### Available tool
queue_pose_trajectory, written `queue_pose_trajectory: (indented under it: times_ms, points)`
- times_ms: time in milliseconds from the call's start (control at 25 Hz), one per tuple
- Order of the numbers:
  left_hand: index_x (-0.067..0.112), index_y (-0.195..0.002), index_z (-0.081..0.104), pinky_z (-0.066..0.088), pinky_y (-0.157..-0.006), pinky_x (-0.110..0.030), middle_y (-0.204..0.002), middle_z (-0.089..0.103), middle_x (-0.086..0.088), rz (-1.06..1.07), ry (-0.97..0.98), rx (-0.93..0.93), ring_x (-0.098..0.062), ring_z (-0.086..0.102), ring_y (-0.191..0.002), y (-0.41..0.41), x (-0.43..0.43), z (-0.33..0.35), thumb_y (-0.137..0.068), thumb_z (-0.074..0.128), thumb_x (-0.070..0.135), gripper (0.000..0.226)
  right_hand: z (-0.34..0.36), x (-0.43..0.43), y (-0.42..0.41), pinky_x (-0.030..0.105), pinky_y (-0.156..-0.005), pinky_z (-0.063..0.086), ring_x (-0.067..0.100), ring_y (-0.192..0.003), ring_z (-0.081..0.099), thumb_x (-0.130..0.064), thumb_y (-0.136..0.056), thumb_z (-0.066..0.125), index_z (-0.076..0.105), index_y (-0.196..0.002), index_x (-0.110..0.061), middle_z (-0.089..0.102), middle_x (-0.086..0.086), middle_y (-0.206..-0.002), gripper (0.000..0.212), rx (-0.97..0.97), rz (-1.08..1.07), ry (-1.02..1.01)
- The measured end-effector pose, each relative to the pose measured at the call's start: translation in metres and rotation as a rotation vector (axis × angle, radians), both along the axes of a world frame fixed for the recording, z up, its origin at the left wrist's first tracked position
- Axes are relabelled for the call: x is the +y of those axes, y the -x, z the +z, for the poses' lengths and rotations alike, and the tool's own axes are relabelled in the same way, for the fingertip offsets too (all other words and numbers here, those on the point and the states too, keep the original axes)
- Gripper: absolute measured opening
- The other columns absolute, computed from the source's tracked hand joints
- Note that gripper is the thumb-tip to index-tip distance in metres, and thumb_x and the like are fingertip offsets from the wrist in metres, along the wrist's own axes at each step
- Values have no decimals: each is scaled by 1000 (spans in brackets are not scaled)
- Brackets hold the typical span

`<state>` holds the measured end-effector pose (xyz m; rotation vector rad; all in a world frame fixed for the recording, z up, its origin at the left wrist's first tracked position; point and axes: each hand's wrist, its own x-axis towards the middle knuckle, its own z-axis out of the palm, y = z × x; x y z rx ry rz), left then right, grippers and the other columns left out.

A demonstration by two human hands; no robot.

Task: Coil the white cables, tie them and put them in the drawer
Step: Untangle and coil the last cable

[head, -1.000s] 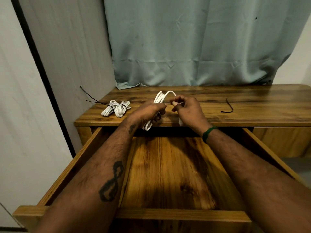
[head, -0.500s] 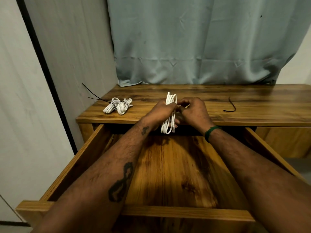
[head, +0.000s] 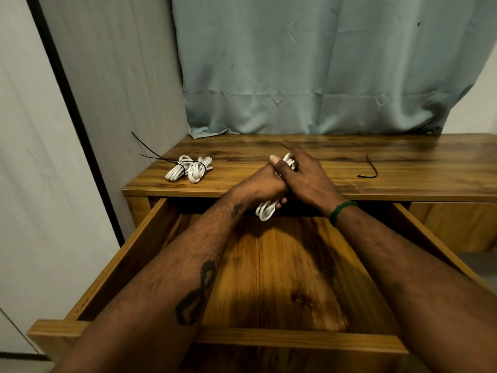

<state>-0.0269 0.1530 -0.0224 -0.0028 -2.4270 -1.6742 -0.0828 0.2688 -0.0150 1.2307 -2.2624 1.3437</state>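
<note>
one wide pale blue-grey cloth curtain was hung behind a long brown wooden desk top, its hem reaching the wood. below the desk's front edge a deep brown wooden drawer was pulled out. the left hand was wrapped round a coil of white cable, held above the drawer's back edge, just in front of the desk. its fingers were curled tight about the middle of the coil, and the lower loops were seen hanging beneath the fist. the right hand was laid over the left, its fingers stretched forward and kept close together across the upper loops. whether its thumb was hooked round the cable could not be told. two tied bundles of white cable were laid touching each other at the desk's left end, with black tie tails sticking out. a loose thin black cable tie was left on the wood well to the right. a green band was worn on the right wrist.
</note>
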Motion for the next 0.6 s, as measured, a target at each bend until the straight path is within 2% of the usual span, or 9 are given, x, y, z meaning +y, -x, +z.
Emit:
queue_pose_trajectory:
  times_ms: [40, 80, 120, 200, 320, 400, 440, 520, 600]
  points:
    - [17, -94, 61, 45, -48, -28, -55, 62, 1, -13, -3, -3, -16, 53, -50, -2, 0, 1, -93, 43, -6, 29, 1, 0, 1, 26, -90, 46, 4, -104, 57, -53, -96, 53, 53, -134, -34, 62, -10, -118, 43, 1, -4, 2]
    - [16, -94, 60, 46, -48, -28, -54, 62, 1, -24, -3, -7, -16, 54, -50, -4, -1, 3, -93, 43, -7, 28, 1, -2, 3, 27, -87, 47, 4, -102, 59, -52, -96, 52, 57, -128, -34, 66, -9, -117, 37, 7, -15, -10]
    - [14, -95, 60, 47, -48, -28, -57, 62, -2, -30, 0, -14, -17, 55, -50, -4, -2, 4, -93, 46, -6, 25, 3, -3, 4, 29, -82, 49, 7, -94, 62, -50, -96, 52, 64, -114, -30, 69, -7, -107, 29, 14, -28, -26]
    - [9, -110, 58, 49, -48, -28, -68, 64, -11, -35, 17, -42, -18, 58, -51, -3, -5, 3, -92, 55, -1, 21, 5, -5, 6, 29, -67, 46, 14, -79, 61, -44, -95, 54, 63, -86, -21, 67, -2, -83, 27, 33, -85, -59]
    - [4, -142, 36, 52, -48, -31, -84, 69, -27, 4, 35, -108, -21, 64, -54, 4, -13, -1, -78, 73, 6, 75, 3, -7, 10, 21, -49, 41, 13, -65, 60, -35, -93, 56, 61, -75, -18, 65, -1, -73, 26, -58, -132, -62]
    - [12, -150, 22, 54, -50, -33, -89, 72, -29, -20, 19, -121, -23, 66, -57, 5, -16, -5, -76, 76, 6, 92, 2, -7, 9, 19, -36, 38, 4, -45, 57, -31, -89, 57, 63, -74, -17, 66, 1, -68, 22, -120, -128, -50]
    - [14, -149, 21, 56, -52, -33, -89, 73, -26, -32, -12, -107, -24, 66, -59, 5, -12, -3, -79, 74, 3, 88, 4, -4, 9, 20, -34, 37, 3, -39, 54, -30, -87, 58, 63, -72, -16, 65, 1, -63, 21, -135, -143, -20]
    - [14, -140, 33, 59, -62, -35, -98, 72, -23, -25, -82, -31, -26, 68, -68, 2, -11, 3, -87, 71, 0, 67, 9, -4, 9, 19, -36, 38, 3, -37, 51, -29, -85, 60, 62, -69, -13, 63, 0, -57, 23, -133, -181, 58]
    - [14, -125, 58, 56, -70, -31, -107, 69, -21, -5, -106, 43, -26, 67, -80, 1, -20, 8, -94, 67, 16, 32, 15, 0, 13, 18, -38, 40, 4, -37, 54, -27, -85, 60, 62, -70, -11, 63, 1, -54, 22, -161, -246, 181]
